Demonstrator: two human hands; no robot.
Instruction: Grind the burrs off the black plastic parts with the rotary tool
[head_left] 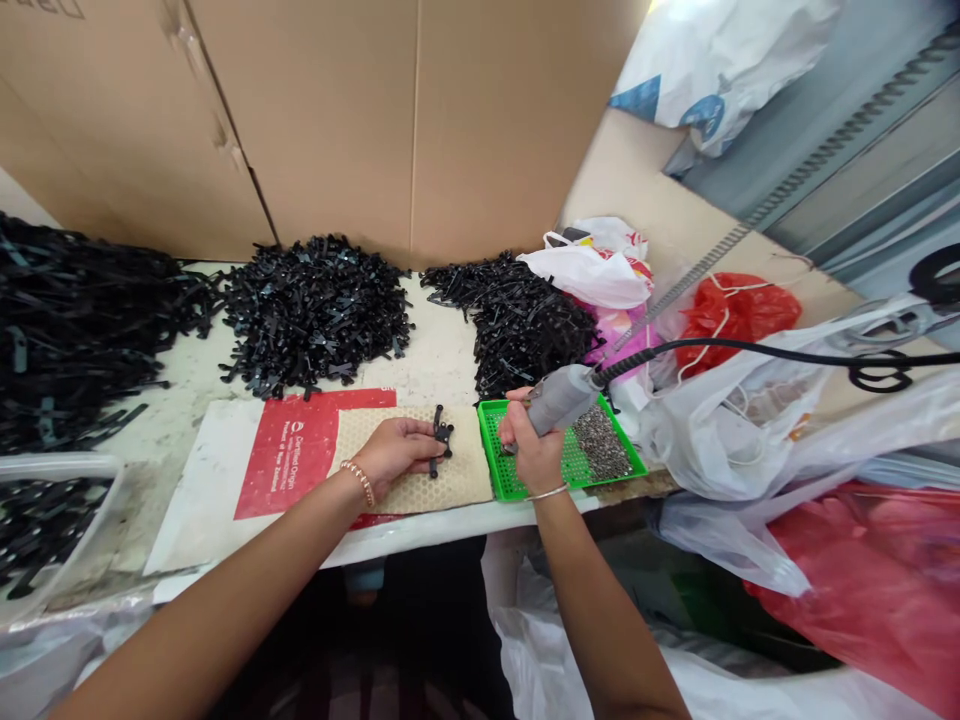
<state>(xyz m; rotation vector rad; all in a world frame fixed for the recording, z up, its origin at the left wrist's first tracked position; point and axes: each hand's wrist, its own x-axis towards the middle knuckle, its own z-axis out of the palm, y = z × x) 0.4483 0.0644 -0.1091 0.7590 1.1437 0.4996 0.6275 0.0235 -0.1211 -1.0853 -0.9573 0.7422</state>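
Note:
My left hand (401, 452) pinches a small black plastic part (444, 436) with short arms, over a beige honeycomb-patterned mat (457, 482). My right hand (534, 448) is wrapped round a grey electric screwdriver (564, 402), tilted with its cable end up to the right. The tool is over a green perforated tray (501, 478), and its tip is hidden by the hand and tray area. Small metal screws (602, 442) are heaped in the right part of that tray.
Heaps of black plastic parts (319, 310) line the back, with another pile (525, 315) behind the tray and a large one (82, 320) at left. A white bin (112, 480) holds more. Plastic bags (720, 430) crowd the right; a black cable (780, 347) crosses there. Cardboard (337, 120) walls the back.

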